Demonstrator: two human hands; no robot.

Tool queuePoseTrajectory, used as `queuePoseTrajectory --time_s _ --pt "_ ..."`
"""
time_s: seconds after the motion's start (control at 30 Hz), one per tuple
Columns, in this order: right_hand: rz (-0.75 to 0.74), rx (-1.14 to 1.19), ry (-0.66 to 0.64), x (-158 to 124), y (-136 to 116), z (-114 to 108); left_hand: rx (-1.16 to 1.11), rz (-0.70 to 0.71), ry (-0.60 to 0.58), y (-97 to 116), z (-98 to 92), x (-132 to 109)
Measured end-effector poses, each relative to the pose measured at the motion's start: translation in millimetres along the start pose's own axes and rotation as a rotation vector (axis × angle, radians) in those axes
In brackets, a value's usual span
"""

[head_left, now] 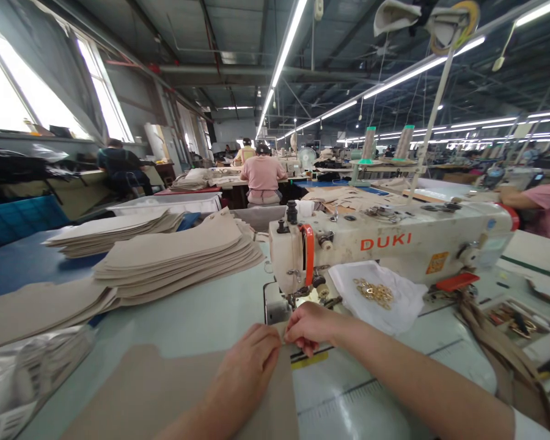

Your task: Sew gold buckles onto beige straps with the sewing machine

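One DUKI sewing machine (394, 241) stands on the desk (197, 318). Just in front of its needle end lies a single beige panel (165, 391), under both hands. The left hand (247, 366) rests knuckles-up on the panel, with its fingers bent over the far edge; whether they grip cannot be told. The right hand (309, 327) is pinched together on the same edge, directly below the needle. Left of the machine sit three stacks of beige pieces (178, 260) (114, 232) (36, 308). Under the machine's arm, one white cloth (394, 308) carries a heap of gold rings (376, 292). Behind the machine stand two thread cones (369, 143) (406, 142).
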State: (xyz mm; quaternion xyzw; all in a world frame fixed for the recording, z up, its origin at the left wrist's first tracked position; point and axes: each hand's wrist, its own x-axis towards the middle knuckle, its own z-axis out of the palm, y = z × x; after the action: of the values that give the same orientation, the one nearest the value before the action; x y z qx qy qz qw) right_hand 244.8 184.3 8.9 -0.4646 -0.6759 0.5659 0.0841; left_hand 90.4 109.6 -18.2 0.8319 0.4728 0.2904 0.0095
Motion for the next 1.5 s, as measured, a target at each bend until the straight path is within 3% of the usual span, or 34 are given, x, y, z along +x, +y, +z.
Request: queuePoseTrajectory --time_s 0.27,0.4,0.53,0.63,1.27,1.5 --pt "-0.093 -0.179 0.149 -4 4 3 0.0 -0.016 -0.002 1 3.5 4" --pt "-0.308 -0.331 0.355 -22 22 9 -0.039 -0.027 0.019 0 2.8 6" --pt "-0.583 -0.603 0.417 -35 42 12 -0.06 -0.028 0.031 -2 4.5 5" --pt "-0.703 -0.856 0.448 -35 47 13 -0.057 -0.034 0.035 -2 5.3 5" --pt "-0.739 -1.063 0.412 -35 45 14 -0.089 -0.034 0.033 0 5.8 7" --pt "-0.941 -1.258 0.232 -73 49 4 -0.08 0.0 0.046 -2 6.1 7"
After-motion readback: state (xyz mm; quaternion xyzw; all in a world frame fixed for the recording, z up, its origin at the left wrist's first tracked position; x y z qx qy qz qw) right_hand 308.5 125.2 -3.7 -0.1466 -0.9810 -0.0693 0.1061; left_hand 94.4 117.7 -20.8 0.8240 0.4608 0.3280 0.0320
